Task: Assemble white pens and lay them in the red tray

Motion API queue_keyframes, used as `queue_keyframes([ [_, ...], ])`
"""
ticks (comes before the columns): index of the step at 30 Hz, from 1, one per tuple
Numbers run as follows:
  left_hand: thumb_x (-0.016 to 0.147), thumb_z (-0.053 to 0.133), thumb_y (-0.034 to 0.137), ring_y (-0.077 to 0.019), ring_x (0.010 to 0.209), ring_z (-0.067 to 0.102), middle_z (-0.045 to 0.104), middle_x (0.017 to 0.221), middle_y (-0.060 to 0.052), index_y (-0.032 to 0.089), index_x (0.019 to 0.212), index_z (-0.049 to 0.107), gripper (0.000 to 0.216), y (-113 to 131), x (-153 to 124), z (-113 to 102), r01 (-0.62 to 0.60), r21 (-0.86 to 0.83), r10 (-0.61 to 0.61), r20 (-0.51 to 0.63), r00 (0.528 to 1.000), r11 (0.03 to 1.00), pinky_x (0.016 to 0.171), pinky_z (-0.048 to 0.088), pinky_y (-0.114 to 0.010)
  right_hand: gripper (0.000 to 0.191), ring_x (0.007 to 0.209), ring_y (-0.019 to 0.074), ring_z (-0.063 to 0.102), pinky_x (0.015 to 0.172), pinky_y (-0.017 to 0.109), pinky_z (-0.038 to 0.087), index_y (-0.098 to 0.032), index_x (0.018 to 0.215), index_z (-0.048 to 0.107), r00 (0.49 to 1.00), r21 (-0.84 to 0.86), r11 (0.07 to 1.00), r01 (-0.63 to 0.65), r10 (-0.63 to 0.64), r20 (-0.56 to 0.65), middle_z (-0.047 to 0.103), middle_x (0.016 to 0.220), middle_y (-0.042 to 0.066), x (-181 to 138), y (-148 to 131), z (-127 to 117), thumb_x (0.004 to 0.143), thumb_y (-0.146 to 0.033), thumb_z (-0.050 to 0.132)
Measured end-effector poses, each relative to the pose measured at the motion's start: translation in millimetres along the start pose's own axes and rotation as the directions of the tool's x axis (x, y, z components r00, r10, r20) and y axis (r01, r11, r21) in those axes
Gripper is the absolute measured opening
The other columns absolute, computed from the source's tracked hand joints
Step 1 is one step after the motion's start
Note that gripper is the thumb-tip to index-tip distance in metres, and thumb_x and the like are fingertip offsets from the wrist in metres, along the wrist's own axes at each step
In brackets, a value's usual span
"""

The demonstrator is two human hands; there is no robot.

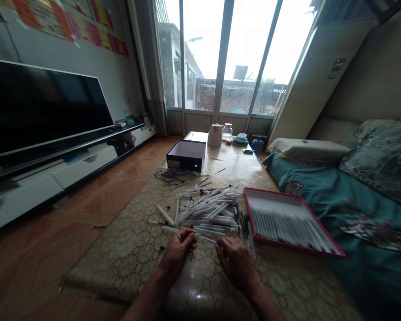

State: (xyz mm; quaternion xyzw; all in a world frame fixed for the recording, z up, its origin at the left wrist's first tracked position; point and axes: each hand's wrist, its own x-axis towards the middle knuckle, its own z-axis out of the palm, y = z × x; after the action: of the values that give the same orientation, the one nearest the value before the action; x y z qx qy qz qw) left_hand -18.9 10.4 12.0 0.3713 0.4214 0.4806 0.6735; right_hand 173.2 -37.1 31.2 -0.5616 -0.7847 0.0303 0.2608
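- Left hand (pixel 177 250): thumb and fingertips pinched together on the left end of a slim pen tube (pixel 207 239).
- Right hand (pixel 235 258): fingers curled closed on the right end of the same tube.
- Pen tube: held between the two hands, slightly tilted (its right end sits lower in the view), just in front of the pile. Both tips are covered by fingers.
- Small black piece (pixel 162 248): on the table, just beside the left hand.
- Pile of white tubes (pixel 210 209): beyond the hands, lying loose in mixed directions.
- Red-rimmed tray (pixel 272 199): to the right of the pile. It contains a row of tubes (pixel 287 227), laid side by side.
- Dark slender pieces (pixel 169 176): at the table's left edge, in front of the dark box; individual shapes are too small to tell.
- Dark box (pixel 183 164): open at the top, with a pale interior, beyond the pile to the left.
- Table (pixel 120 254): patterned covering; supports all items above.
- Far end of table: pale kettle (pixel 215 135), with a glass jar (pixel 227 132) and a tissue packet (pixel 241 138) to its right.
- Surroundings: television (pixel 47 107) at left, teal-covered sofa (pixel 307 176) at right, tall windows (pixel 203 58) ahead.
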Motion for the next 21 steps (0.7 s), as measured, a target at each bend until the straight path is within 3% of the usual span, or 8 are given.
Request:
queue_keyframes([
  [4,0.068,0.069,0.035,-0.0092,0.051,0.052,0.06,0.062,0.0,0.015,0.078,0.065,0.023,6,-4,2,-0.053,0.145,0.039,0.096,0.995,0.988,0.05,0.038,-0.019,0.015,0.073,0.0176,0.053,0.067,0.028,0.031,-0.021,0.081,0.055,0.998,-0.051,0.997,0.065,-0.064,0.021,0.06,0.076,0.002,2,3,2,0.09,-0.025,0.043],
  [7,0.073,0.063,0.036,-0.0119,0.051,0.052,0.061,0.063,-0.002,0.015,0.081,0.067,0.023,15,-4,-1,-0.138,0.382,0.059,0.213,0.975,0.914,0.051,0.039,-0.022,0.014,0.072,0.0174,0.052,0.067,0.028,0.03,-0.021,0.081,0.055,0.989,-0.115,0.982,0.148,-0.144,0.038,0.06,0.076,0.002,3,10,3,0.09,-0.022,0.044],
  [11,0.081,0.052,0.031,-0.0133,0.058,0.051,0.061,0.065,-0.002,0.017,0.078,0.067,0.021,21,7,-12,-0.422,0.684,0.11,0.451,0.886,0.595,0.056,0.038,-0.023,0.012,0.07,0.016,0.05,0.067,0.028,0.029,-0.021,0.082,0.055,0.971,-0.158,0.958,0.24,-0.235,0.05,0.058,0.074,0.0,2,19,5,0.09,-0.021,0.045],
  [15,0.082,0.045,0.018,-0.0105,0.057,0.043,0.055,0.064,0.001,0.016,0.07,0.057,0.018,14,15,-16,-0.603,0.754,0.095,0.602,0.793,0.262,0.053,0.033,-0.021,0.014,0.068,0.0152,0.049,0.067,0.028,0.027,-0.021,0.079,0.054,0.958,-0.196,0.938,0.285,-0.286,0.025,0.057,0.071,-0.001,0,25,7,0.089,-0.017,0.045],
  [21,0.085,0.042,0.015,-0.0104,0.061,0.046,0.054,0.072,0.001,0.018,0.073,0.051,0.015,14,2,-4,-0.682,0.725,0.065,0.679,0.731,0.092,0.054,0.032,-0.022,0.015,0.064,0.0134,0.048,0.066,0.028,0.026,-0.019,0.074,0.052,0.962,-0.126,0.954,0.273,-0.266,0.069,0.057,0.067,-0.001,-5,30,1,0.088,-0.019,0.047],
])
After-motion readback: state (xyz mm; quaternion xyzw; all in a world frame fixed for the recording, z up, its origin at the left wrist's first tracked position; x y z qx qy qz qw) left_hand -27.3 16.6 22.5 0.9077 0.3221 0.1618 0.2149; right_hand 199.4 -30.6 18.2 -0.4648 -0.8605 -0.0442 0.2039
